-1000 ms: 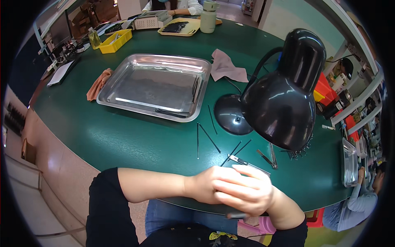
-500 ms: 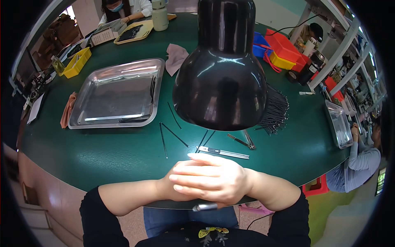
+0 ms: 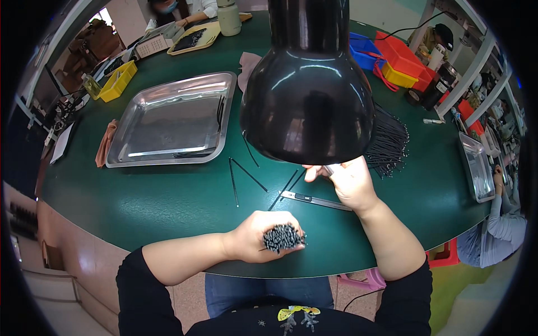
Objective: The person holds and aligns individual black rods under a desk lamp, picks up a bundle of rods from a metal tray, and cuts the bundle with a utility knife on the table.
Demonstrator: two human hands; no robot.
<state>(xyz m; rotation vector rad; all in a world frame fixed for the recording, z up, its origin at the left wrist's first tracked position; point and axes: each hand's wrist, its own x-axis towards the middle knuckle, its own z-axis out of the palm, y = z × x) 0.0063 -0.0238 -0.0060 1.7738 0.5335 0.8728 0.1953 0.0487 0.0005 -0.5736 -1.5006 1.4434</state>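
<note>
My left hand (image 3: 255, 235) is closed around a thick bundle of thin black rods (image 3: 282, 238), their cut ends facing up toward me, close to the table's near edge. My right hand (image 3: 352, 182) reaches under the black lamp shade (image 3: 308, 112). Its fingers are closed on a silvery object (image 3: 333, 168), mostly hidden by the hand and the shade. A slim snap-off utility knife (image 3: 315, 200) lies just below my right hand. Loose black rods (image 3: 246, 175) are scattered to the left of it.
A steel tray (image 3: 168, 120) holding a few black rods stands at the left. More black rods (image 3: 389, 140) are heaped right of the lamp. Yellow, red and blue bins (image 3: 400, 53), a flask and shelving stand at the right. A person (image 3: 188, 19) sits across the table.
My hands, earlier folded over one another, have come apart. My right hand has gone up and right under the lamp. The rod bundle in my left hand now shows. The view has shifted slightly.
</note>
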